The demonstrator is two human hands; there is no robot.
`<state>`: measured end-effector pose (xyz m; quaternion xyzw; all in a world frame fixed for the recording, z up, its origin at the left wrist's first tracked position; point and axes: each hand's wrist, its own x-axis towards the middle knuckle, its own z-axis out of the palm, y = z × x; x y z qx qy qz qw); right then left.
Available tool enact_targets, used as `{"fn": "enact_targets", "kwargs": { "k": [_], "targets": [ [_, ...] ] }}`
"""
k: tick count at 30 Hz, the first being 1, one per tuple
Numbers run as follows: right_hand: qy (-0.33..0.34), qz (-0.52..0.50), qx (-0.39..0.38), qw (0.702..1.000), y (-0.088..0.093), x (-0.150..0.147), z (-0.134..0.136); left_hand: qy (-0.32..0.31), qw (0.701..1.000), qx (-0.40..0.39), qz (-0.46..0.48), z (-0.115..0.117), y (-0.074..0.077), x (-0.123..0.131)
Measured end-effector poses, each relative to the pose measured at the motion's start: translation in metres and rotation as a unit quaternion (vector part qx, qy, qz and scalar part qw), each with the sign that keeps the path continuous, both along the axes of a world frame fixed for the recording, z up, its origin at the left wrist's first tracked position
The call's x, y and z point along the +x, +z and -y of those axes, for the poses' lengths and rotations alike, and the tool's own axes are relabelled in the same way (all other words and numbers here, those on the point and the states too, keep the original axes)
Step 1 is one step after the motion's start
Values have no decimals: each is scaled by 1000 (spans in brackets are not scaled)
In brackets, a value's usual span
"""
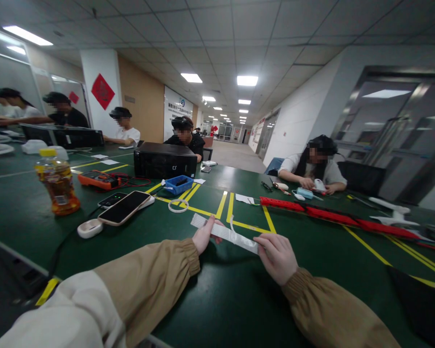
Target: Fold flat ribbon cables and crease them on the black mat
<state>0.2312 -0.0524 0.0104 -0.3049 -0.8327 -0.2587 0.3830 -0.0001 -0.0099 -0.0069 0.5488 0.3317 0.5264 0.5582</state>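
Over the dark green worktop [206,309], the left hand [205,235] grips a pale, flat strip [235,237] between thumb and fingers near one end while the fingers of the right hand [279,256] pinch its other end, and a thin white curl rises from its upper face. Beyond it lie a white ring [178,211] and a blue tray [183,189] in front of a black box [165,160]. Leftward are a phone [126,208], an orange meter [97,180] and an upright yellow-capped bottle [60,188]; rightward, a seated co-worker [311,169] handles a small white object [319,185] behind a long red bar [329,215].
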Motion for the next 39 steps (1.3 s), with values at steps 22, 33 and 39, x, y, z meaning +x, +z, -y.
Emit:
{"fn": "enact_targets", "kwargs": {
  "k": [22, 33, 39],
  "targets": [
    [45, -395, -366, 841, -24, -5, -7, -22, 997, -23, 74, -2, 2, 0],
    [-90, -519, -308, 792, -5, 1, 8, -53, 998, -14, 15, -10, -3, -8],
    [-99, -536, -286, 788, -5, 1, 10, -82, 993, -82, 32, -25, 1, -36]
  ]
}}
